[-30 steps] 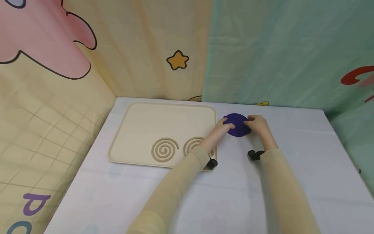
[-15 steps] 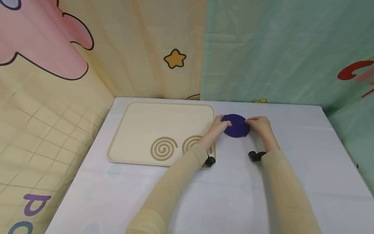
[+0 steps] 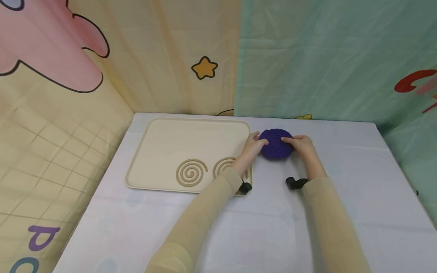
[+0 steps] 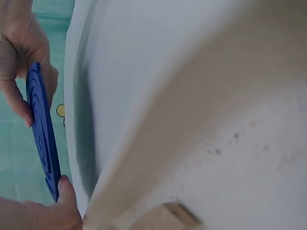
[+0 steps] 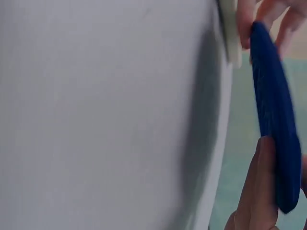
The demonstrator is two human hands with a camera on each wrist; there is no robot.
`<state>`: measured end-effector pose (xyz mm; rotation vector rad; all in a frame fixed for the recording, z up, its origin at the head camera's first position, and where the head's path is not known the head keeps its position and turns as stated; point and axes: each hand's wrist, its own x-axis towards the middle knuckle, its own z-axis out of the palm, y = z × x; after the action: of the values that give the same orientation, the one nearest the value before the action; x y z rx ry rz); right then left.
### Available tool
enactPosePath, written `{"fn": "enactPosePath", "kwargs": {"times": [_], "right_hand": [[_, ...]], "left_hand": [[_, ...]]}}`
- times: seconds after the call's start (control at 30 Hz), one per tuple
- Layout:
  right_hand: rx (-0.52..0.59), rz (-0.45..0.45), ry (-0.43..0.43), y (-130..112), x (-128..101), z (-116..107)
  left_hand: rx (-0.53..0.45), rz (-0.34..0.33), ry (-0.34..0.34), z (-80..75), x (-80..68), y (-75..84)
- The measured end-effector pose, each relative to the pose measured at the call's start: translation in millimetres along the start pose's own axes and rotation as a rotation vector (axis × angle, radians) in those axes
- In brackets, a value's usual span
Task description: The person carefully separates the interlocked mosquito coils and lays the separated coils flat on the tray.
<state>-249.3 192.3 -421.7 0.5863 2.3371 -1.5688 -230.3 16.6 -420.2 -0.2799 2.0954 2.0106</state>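
Nearest on the beige tray [image 3: 164, 132], two tan spirals [image 3: 192, 173] lie flat along the front rim, one partly under the left sleeve. Just past the tray's right edge, left hand [image 3: 253, 146] and right hand [image 3: 302, 146] pinch the purple spiral disc [image 3: 276, 143] by opposite edges, lifted off the white table [image 3: 341, 182]. Open cloth runs right; curtains close behind.
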Motion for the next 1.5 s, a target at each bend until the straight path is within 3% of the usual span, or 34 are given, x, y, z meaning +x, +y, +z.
{"fn": "enactPosePath", "kwargs": {"times": [0.23,0.4,0.5,0.6,0.77,0.93,1.03,1.13,1.27,1.4,1.5], "right_hand": [[0.247,-0.028,-0.115,-13,-15,17],[0.380,-0.051,-0.195,-21,-31,32],[0.425,-0.075,-0.244,-22,-38,41],[0.445,-0.107,-0.278,-22,-44,46],[0.531,-0.144,-0.277,-25,-56,51],[0.708,-0.198,-0.291,-27,-70,59],[0.790,-0.207,-0.305,-29,-77,65],[0.802,-0.202,-0.318,-29,-81,70],[0.729,-0.207,-0.333,-29,-82,73],[0.608,-0.258,-0.308,-28,-83,71],[0.563,-0.333,-0.220,-29,-86,69]], "left_hand": [[-0.011,0.045,0.103,-0.6,-6.7,5.9],[0.004,0.184,0.185,-7.3,-9.2,7.6],[-0.011,0.274,0.188,-14.5,-11.8,8.2],[-0.042,0.317,0.165,-22.3,-15.3,9.0],[-0.092,0.263,0.125,-34.0,-24.8,11.0],[-0.148,0.173,0.110,-41.7,-37.0,12.2],[-0.182,0.160,0.119,-45.3,-42.2,10.9],[-0.199,0.174,0.141,-49.8,-45.4,9.6],[-0.194,0.205,0.144,-58.2,-48.4,10.1],[-0.099,0.253,0.131,-68.3,-52.6,12.7],[0.026,0.278,0.107,-76.2,-55.9,14.7]]}}
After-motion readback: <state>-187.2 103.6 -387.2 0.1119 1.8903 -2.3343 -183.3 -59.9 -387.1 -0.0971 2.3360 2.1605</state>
